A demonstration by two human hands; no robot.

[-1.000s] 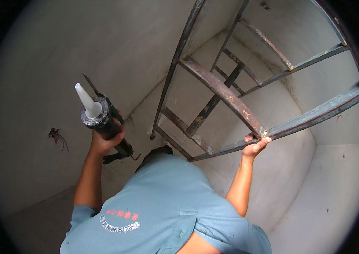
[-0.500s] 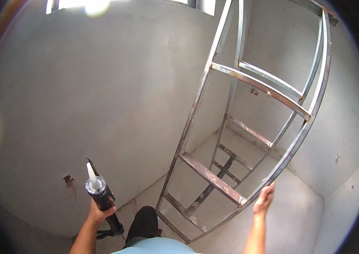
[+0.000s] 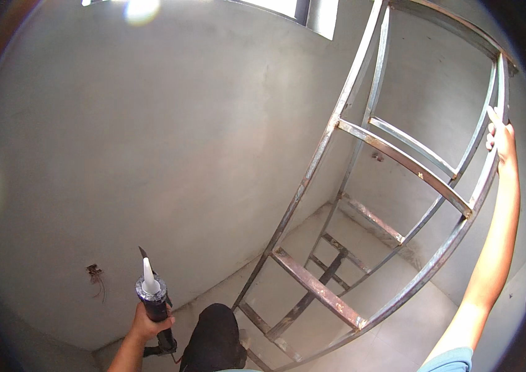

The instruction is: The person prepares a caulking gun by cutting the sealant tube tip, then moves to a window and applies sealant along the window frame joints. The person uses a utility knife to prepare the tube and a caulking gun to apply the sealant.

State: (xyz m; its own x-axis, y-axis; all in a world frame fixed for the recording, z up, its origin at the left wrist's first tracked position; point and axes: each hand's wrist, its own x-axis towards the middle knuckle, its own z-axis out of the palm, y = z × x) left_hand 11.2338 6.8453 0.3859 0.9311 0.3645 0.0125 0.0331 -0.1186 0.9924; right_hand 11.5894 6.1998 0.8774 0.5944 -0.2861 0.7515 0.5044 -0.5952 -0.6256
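A caulking gun [image 3: 165, 338] with a white nozzle pointing up is gripped in my left hand [image 3: 145, 323] at the lower left. A thin dark pointed piece sticks up beside the nozzle. To the right stands a tall metal ladder [image 3: 318, 288] with flat rungs and rusty, worn patches. My right hand [image 3: 503, 146] is raised at the ladder's upper right rail, with its fingers curled around that rail. My right arm is stretched far up and forward. The ladder's top runs out near the upper edge of the view.
A plain grey wall [image 3: 170, 142] fills the left and middle. Low on it, an open wall box [image 3: 94, 271] has loose thin wires. Another small wall box [image 3: 377, 157] shows behind the ladder. A bright window [image 3: 275, 5] is at the top. My dark-clad knee [image 3: 213, 338] is beside the ladder's foot.
My right hand has moved from low on the ladder's right rail to high up on it. The view has shifted, and the caulking gun stays in my left hand.
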